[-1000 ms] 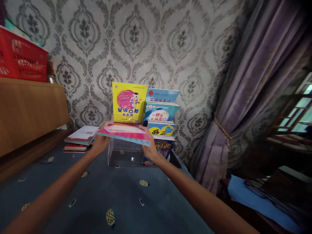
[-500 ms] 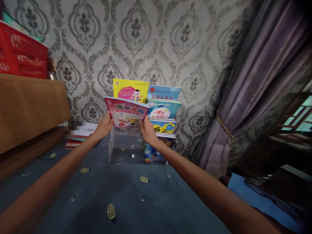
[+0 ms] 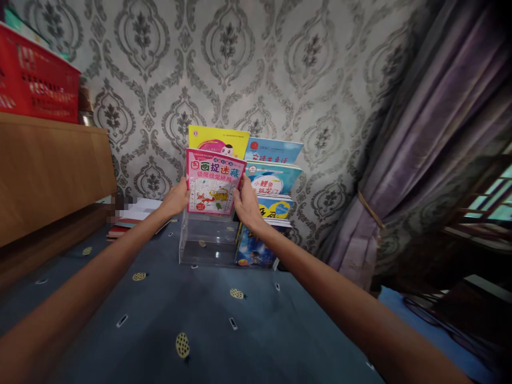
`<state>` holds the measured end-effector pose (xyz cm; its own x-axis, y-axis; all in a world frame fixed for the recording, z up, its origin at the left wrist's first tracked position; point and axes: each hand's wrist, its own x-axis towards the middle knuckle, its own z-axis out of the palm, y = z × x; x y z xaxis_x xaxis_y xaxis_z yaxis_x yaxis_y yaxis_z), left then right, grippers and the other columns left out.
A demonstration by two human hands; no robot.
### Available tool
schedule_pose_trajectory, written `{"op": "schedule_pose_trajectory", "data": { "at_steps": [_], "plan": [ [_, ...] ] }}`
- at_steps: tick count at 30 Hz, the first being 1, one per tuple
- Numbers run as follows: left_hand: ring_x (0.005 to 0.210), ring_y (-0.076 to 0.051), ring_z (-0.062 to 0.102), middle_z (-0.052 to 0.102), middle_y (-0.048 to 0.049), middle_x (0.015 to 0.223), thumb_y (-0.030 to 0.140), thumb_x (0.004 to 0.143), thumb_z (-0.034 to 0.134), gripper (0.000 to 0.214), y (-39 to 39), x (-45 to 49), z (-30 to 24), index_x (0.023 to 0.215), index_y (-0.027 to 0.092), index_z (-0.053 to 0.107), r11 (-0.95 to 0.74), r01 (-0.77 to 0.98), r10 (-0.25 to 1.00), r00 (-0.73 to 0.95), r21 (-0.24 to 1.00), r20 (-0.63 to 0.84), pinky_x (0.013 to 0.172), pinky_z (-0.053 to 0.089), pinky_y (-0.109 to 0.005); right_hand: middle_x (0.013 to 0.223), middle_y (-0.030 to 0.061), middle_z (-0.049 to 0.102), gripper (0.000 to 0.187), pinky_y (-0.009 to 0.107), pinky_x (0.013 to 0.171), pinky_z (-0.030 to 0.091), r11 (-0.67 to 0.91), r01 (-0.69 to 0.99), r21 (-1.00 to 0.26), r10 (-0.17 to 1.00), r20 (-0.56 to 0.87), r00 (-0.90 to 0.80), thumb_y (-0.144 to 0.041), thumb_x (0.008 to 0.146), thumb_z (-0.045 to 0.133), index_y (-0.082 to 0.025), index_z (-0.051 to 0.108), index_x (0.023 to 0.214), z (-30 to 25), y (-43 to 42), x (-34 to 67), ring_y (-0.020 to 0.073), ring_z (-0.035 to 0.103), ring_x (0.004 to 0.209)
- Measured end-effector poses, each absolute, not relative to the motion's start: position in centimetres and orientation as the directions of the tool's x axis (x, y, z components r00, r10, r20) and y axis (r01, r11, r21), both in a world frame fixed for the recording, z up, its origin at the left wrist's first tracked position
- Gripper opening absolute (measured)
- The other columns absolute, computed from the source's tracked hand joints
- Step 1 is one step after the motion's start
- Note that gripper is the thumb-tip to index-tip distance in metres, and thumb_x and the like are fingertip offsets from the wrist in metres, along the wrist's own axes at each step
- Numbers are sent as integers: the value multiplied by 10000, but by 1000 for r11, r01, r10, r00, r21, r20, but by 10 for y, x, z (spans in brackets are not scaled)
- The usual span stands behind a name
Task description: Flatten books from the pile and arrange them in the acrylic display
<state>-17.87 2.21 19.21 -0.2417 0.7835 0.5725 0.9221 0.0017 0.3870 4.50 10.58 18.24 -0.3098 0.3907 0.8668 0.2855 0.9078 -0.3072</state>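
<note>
A pink children's book [image 3: 212, 181] stands upright, held between both hands over a clear tiered acrylic rack [image 3: 208, 246]. My left hand [image 3: 176, 198] grips its left edge and my right hand [image 3: 246, 202] grips its right edge. Behind it a yellow book [image 3: 218, 140] stands in the rack's back tier. The rack's right half holds several blue and yellow books [image 3: 272, 181] in stepped rows. The pink book's lower edge is at the second tier on the left side.
The rack stands on a blue patterned cloth [image 3: 200, 320] against grey damask wallpaper. A stack of books [image 3: 134, 218] lies to the left. A wooden cabinet [image 3: 48, 170] with a red basket [image 3: 36, 85] is at left, a purple curtain [image 3: 420, 138] at right.
The pink book went from lying flat in both hands to standing upright, and has moved back toward the yellow book on the rack's left side.
</note>
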Motion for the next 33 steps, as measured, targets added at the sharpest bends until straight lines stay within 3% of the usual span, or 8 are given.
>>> {"op": "schedule_pose_trajectory", "data": {
  "at_steps": [6,14,25,33],
  "plan": [
    [1048,-356,689,726,-177,1086,299,984,433,309,14,-165,194,1252,157,492,141,949,762,-287,282,581,868,518,-441,1526,180,427,707,648,1170,345,909,362,-206,326,893,-309,-225,974,331,-219,45,1620,181,103,53,335,411,1414],
    [1073,-334,687,735,-152,1104,304,1007,422,291,21,-165,196,1254,178,511,168,932,734,-335,320,590,850,503,-394,1613,180,281,721,586,1242,285,901,390,-190,329,885,-329,-157,972,328,-182,39,1632,172,99,55,326,279,1512],
    [1047,-329,683,722,-156,1108,326,998,424,282,27,-160,200,1209,196,559,281,922,690,-388,268,611,809,502,-387,1600,171,362,648,529,1252,307,933,300,-196,316,845,-431,-108,930,375,-146,320,1575,150,100,51,290,333,1504],
    [1080,-325,663,716,-140,1119,308,972,447,277,32,-169,202,1186,210,594,262,927,678,-375,269,632,860,502,-396,1605,158,380,637,510,1257,298,920,305,-248,375,783,-496,-116,927,422,-161,369,1560,142,110,45,286,357,1499]
  ]
}}
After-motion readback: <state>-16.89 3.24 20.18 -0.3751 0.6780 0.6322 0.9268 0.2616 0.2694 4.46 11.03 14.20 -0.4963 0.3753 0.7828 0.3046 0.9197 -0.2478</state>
